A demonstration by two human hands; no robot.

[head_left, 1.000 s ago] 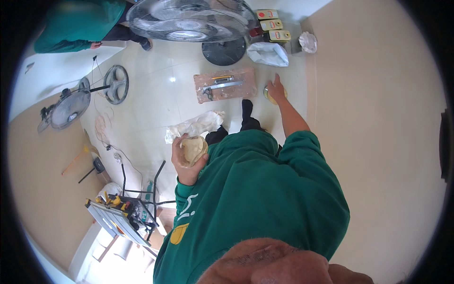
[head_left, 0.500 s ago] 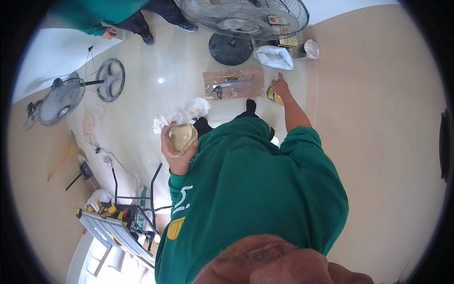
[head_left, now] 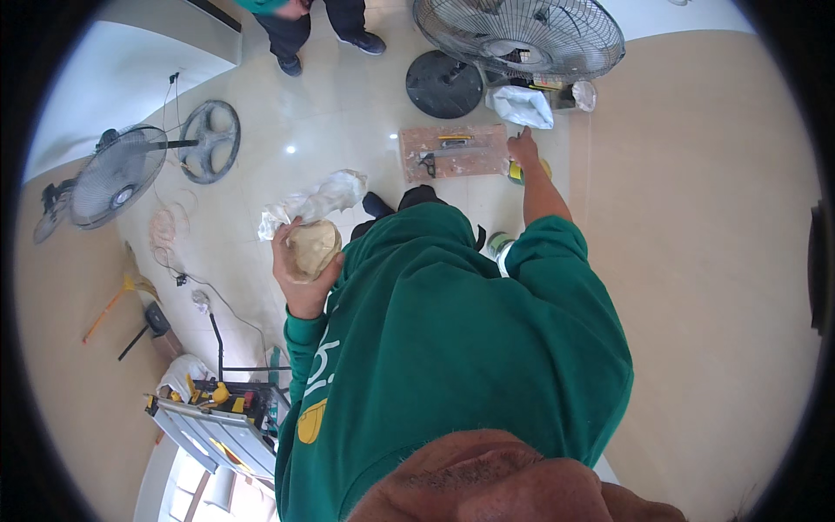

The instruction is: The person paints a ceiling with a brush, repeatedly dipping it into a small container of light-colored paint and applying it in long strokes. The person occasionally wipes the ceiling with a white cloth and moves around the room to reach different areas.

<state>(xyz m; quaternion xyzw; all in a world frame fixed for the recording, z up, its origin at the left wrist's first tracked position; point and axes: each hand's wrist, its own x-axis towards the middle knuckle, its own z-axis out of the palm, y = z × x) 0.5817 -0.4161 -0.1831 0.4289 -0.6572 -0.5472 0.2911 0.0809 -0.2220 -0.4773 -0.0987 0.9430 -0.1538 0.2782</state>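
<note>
The left hand (head_left: pixel 300 270) is raised in front of the chest, its fingers (head_left: pixel 280 252) curled around a round, pale tan object (head_left: pixel 311 248) that looks wrapped in clear film. A crumpled sheet of white plastic wrapping (head_left: pixel 313 200) trails up and away from it, above the hand.

The right hand (head_left: pixel 523 148) reaches down toward the floor (head_left: pixel 348 104), with its fingers at the right edge of a flat, reddish-brown board (head_left: pixel 452 152) lying on the pale tiles. Whether those fingers are closed on anything cannot be told at this size. Just beside the hand, partly hidden by it, sits a small yellow and green roll (head_left: pixel 519 174). On the board lie a yellow-handled tool (head_left: pixel 454 137) and a dark metal tool (head_left: pixel 428 163).

Beyond the board stands a large pedestal fan (head_left: pixel 522 35) with a wire grille and its round black base (head_left: pixel 444 84). A white plastic bag (head_left: pixel 520 106) lies beside the base, with small yellow and red boxes (head_left: pixel 548 84) and a crumpled clear bag (head_left: pixel 584 94) just right of it.

To the left, a second fan (head_left: pixel 117 174) lies on its side with its round base (head_left: pixel 210 153) upright near it. A grey table saw (head_left: pixel 222 426) with yellow parts stands at the lower left. Another person's legs and dark shoes (head_left: pixel 330 39) show at the top edge.
</note>
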